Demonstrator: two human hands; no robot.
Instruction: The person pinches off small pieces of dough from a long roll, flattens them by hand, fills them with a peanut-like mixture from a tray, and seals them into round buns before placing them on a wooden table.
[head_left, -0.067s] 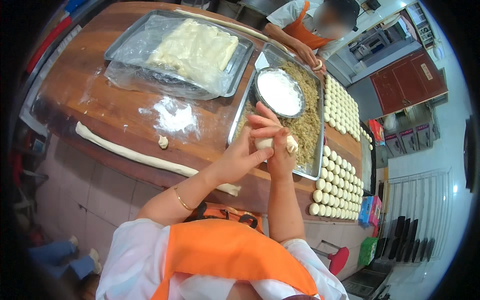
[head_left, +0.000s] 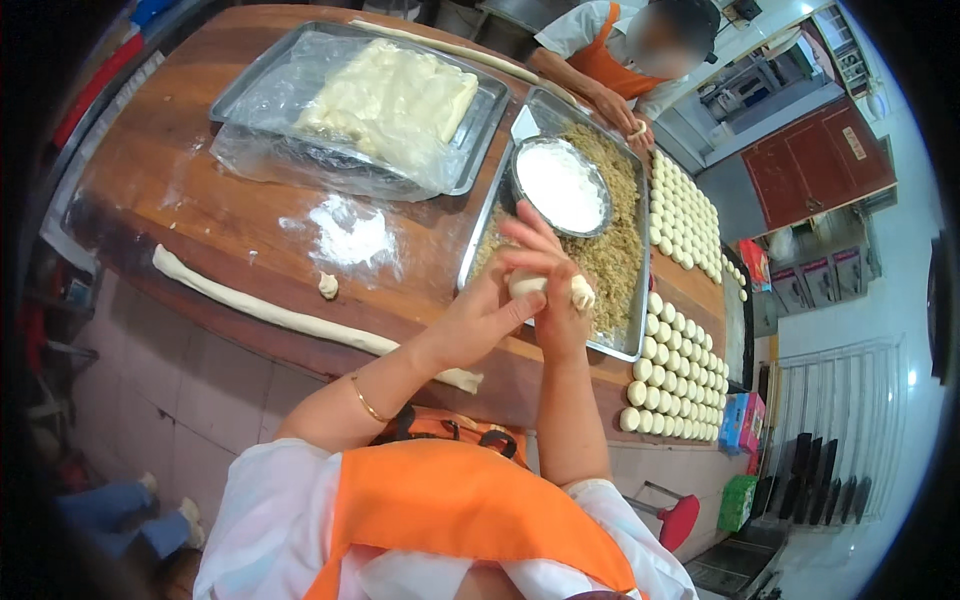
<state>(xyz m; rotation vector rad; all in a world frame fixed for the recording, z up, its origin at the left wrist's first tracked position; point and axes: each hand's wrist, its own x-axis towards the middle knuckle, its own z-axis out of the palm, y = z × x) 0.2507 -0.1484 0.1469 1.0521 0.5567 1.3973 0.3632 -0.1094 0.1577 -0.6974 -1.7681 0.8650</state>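
Over the near corner of a metal tray of crumbly brown filling, my left hand and my right hand are pressed together around a pale dough piece. A pleated knob of dough shows at the right side of my right hand. Beyond my fingers, a bowl of white powder sits on the filling. A long dough rope lies along the table's near edge, with a small dough lump and a patch of white powder behind it.
A plastic-covered dough slab sits on a tray at the back left. Rows of dough rounds stand on the right of the table. A co-worker in an orange apron holds dough at the far side. Another person's legs show lower left.
My fingers around the dough have shifted very slightly; the rest looks much the same.
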